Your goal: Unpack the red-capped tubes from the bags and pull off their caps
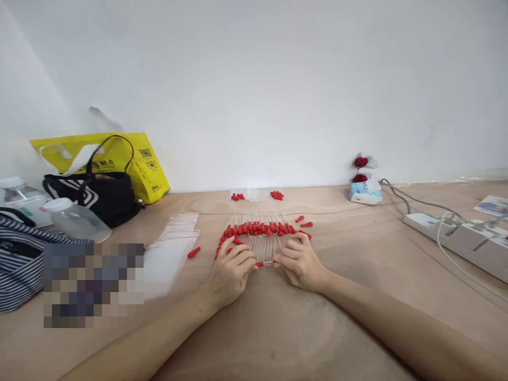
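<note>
A row of clear thin droppers with red rubber caps (260, 229) lies on the wooden table (278, 328) in front of me. My left hand (232, 267) and my right hand (299, 263) rest at the row's near edge, fingers curled. Between their fingertips they pinch one clear dropper with a small red cap (265, 262). Loose red caps (305, 224) lie to the right of the row, and one red cap (193, 252) lies to the left.
Clear zip bags (170, 251) lie left of the row. Further left stand a plastic bottle (77, 219), a black bag (103, 196), a yellow bag (119, 159) and a striped bag (19, 259). More red caps (277, 195) lie near the wall. A power strip (456, 235) with cables sits right.
</note>
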Motion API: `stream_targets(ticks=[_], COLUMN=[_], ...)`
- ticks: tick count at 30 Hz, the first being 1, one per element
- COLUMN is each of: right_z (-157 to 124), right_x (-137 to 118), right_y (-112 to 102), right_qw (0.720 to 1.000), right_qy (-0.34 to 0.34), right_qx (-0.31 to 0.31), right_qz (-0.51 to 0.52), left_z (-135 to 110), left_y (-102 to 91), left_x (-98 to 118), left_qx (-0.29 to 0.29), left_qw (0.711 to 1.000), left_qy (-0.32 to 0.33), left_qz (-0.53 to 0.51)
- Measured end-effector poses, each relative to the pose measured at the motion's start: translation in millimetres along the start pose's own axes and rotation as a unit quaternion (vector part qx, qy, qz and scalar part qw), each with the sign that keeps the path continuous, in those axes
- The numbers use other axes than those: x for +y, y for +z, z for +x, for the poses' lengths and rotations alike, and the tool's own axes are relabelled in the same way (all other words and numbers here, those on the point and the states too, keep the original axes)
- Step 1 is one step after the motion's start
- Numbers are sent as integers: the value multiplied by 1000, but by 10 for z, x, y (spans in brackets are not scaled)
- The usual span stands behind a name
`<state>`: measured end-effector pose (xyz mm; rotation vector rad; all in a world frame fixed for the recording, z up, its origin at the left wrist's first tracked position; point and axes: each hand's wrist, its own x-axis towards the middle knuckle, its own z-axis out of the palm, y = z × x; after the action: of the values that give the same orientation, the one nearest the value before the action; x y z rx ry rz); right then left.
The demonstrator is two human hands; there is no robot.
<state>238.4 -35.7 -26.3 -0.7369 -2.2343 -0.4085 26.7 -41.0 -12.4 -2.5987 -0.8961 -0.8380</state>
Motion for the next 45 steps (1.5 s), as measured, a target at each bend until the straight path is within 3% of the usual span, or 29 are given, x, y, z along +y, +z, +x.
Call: stream_targets(ticks=[10,18,22,28,31,35,41,45], right_z=[-36,-144,-151,-171,-166,-146,-120,-124], right_x=[11,136,116,128,121,85,12,-13], right_y=[-25,-22,39,31,59,104,91,79], right_qw=[1000,990,972,953,952,957,960,962], right_qy=[-1,139,227,291,292,275,260,257], right_qx=[9,-24,-22,-26,-32,-37,-72,-70], right_qz=[14,-28,-56,-78,-80,-83,-73,-55], left_z=[-12,-116,-128,-177,-174,-229,-359,-367], left_y=[-9,-241,-366,-341,-331,-414,-512,-464], left_x=[-15,-308,-541,-725,-750,-870,-1016,-1019], left_qx=[-3,54,1,-125,-137,-87,-194,-177], left_qw=[1000,988,964,927,926,940,907,911], left_qy=[12,-144,-267,-347,-344,-321,-375,-373], left_qz=[-3,-30,12,64,67,81,-3,-11])
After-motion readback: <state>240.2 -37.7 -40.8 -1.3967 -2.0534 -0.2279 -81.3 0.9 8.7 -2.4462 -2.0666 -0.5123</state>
